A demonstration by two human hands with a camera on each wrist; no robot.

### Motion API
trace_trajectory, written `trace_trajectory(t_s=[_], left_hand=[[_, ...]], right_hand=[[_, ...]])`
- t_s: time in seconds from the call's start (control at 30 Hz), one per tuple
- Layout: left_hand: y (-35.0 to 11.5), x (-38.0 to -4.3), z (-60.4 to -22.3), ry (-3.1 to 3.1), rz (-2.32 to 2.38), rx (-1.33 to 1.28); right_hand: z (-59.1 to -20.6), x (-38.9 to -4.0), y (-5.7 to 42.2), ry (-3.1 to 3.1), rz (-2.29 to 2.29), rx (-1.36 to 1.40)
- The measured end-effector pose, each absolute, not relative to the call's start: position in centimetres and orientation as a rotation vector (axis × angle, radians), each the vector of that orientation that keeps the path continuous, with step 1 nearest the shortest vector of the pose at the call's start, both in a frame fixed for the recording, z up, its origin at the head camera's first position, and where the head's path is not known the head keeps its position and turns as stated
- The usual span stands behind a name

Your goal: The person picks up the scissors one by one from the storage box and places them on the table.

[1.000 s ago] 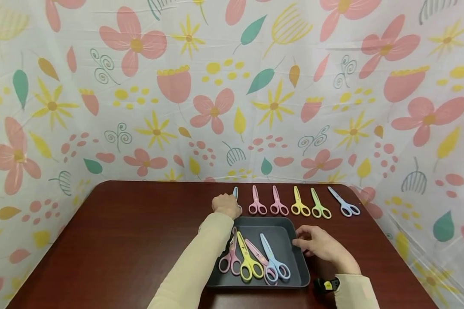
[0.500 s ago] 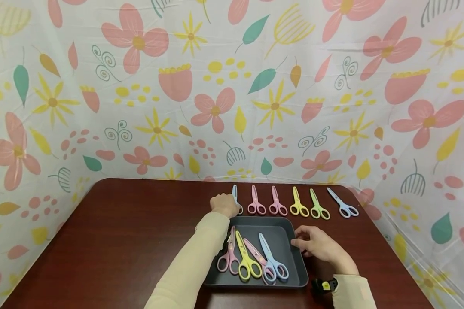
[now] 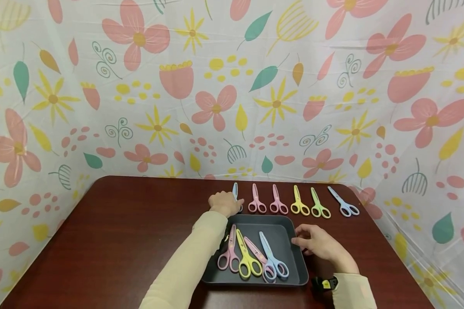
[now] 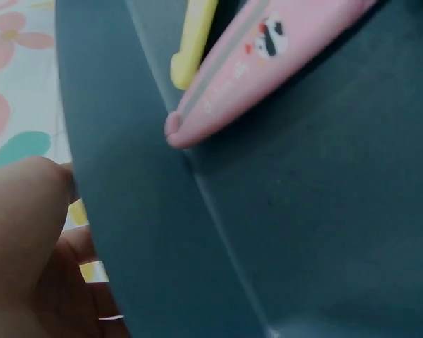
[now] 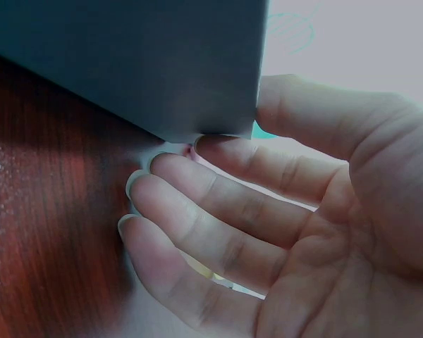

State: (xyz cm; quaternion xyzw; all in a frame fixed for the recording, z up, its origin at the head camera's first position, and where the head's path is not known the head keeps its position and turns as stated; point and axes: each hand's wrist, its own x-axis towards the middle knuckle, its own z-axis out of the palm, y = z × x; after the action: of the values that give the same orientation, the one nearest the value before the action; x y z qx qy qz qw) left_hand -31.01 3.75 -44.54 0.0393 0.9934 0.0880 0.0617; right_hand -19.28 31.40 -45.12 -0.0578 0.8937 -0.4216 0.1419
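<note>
At the left end of a row of scissors, light blue scissors [image 3: 235, 189] lie on the table, blades pointing away. My left hand [image 3: 223, 203] is over their left side, one digit stretched across them, hiding part of the handles. The left wrist view shows that hand [image 4: 28, 246] behind the tray rim, its fingertips hidden. My right hand [image 3: 320, 243] holds the dark grey tray [image 3: 302, 264] by its right rim. In the right wrist view, the thumb and index finger of the right hand [image 5: 296, 190] meet the tray wall [image 5: 162, 63]; the other fingers extend below it.
Inside the tray lie pink scissors [image 3: 230, 253], yellow scissors [image 3: 244, 252], another pink pair [image 3: 255, 249] and light blue scissors [image 3: 271, 257]. Along the table's back edge the row continues with pink, yellow [image 3: 298, 201], green [image 3: 318, 204] and blue scissors [image 3: 342, 202]. A floral cloth [image 3: 201, 103] hangs behind.
My left hand has shifted slightly left and nearer, uncovering more of the light blue scissors, with a digit now stretched across them. The scissors and my right hand stay in place.
</note>
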Motion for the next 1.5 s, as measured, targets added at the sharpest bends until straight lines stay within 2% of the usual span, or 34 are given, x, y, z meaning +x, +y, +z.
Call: trace_trajectory(t_s=[0.3,0.67,1.07,1.5], left_hand=[[3.8,-29.7,-42.5,3.026,0.175,0.195],[2.6,-26.8,-40.7,3.088,0.329,0.381],[1.7,-22.4,-40.8,2.956,0.44,0.566],[-0.3,-17.8,-42.2,2.963,0.453,0.623]], right_hand=[[-45.1,-19.3,31.5,2.579,-1.233,-0.168],[-45.1,-19.3,31.6,2.575,-1.218,-0.168],[-45.3,-19.4,31.5,2.57,-1.225,-0.17],[-45.2,-19.4,31.5,2.576,-1.22,-0.157]])
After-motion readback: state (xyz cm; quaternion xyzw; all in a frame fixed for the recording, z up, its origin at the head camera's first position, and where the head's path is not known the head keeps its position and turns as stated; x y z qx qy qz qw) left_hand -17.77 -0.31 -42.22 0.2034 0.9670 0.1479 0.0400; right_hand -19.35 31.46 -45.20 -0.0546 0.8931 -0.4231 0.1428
